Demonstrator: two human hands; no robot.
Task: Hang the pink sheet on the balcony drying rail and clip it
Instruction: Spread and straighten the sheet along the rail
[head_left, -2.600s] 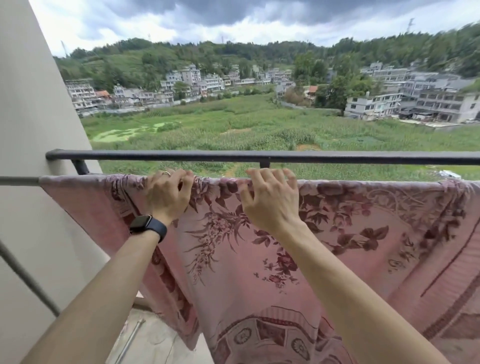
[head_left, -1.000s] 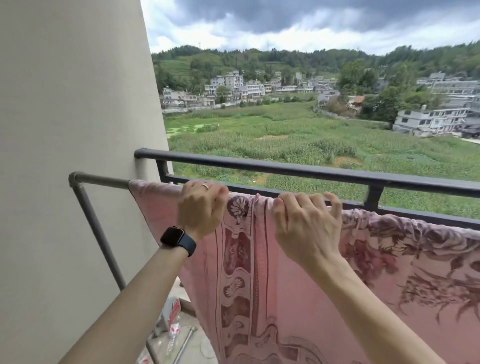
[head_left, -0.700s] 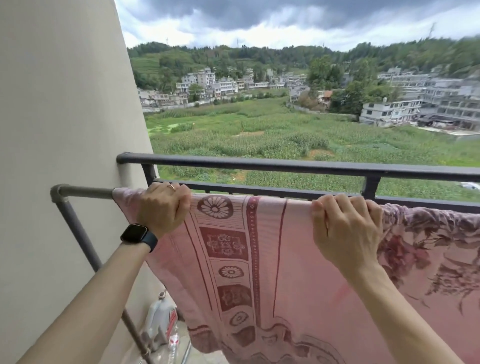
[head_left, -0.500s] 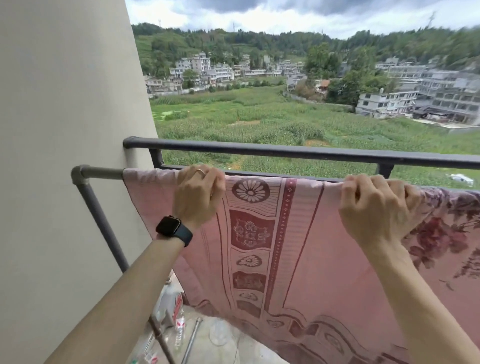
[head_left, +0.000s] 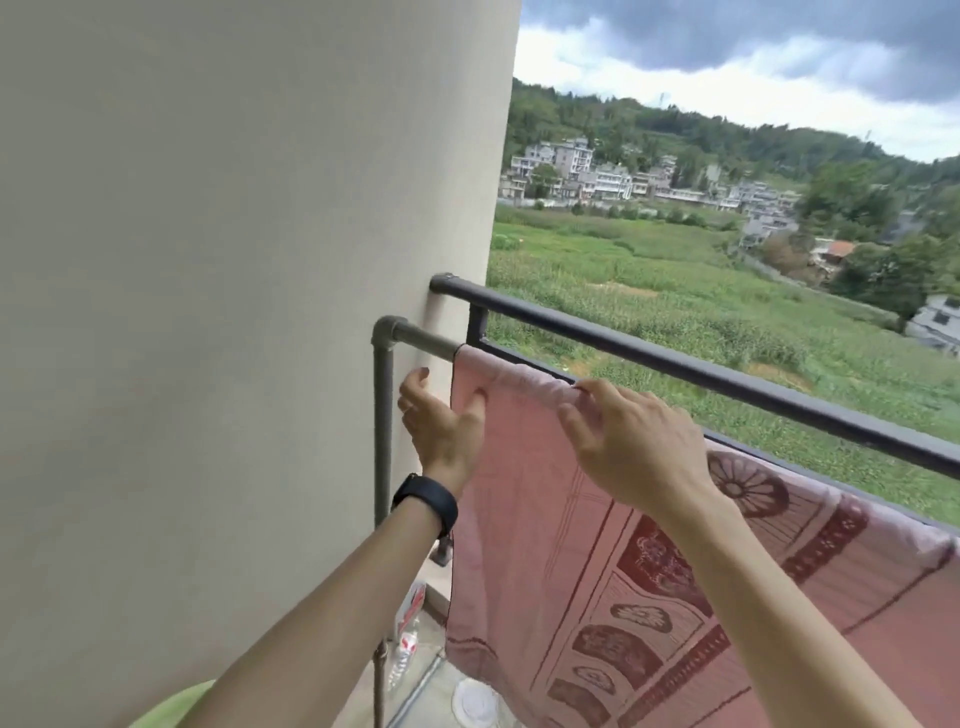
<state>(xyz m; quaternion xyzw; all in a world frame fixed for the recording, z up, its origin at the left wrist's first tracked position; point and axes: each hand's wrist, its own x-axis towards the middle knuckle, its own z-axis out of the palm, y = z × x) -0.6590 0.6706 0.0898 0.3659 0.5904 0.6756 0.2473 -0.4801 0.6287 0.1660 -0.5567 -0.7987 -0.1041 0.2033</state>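
Pink sheet (head_left: 597, 545) draped over the grey drying rail (head_left: 423, 340), hanging down the near side in a broad flat panel with a dark red printed border. Its side edge stops just short of the rail's elbow fitting, leaving a short bare stretch of pipe there.

Left hand (head_left: 441, 421) at that side edge, just below the rail: thumb pressed onto the face of the cloth, fingers (head_left: 415, 382) spread and loosely open beyond the edge. Whether they pinch the cloth from behind cannot be told. Right hand (head_left: 631, 441) further along the rail from the elbow, laid palm-down over the fold, fingers curled on the cloth at the rail top; a light pressing hold rather than a closed fist.

Handling, as judged: thin, soft woven fabric, light, no stiffness, wrinkles where bunched on the rail. Likely to slide on smooth pipe, so the hanging lengths should balance. Best held at the hem or at the fold on the rail, with a pinch.

No clips visible on sheet or rail; clipping not yet done.

Black balcony railing (head_left: 727, 379) runs just beyond the rail. Beige wall (head_left: 234, 312) beside the elbow. Black wristwatch (head_left: 426, 501) on left wrist. Plastic bottles (head_left: 408, 631) on the floor below the elbow, too small to identify.
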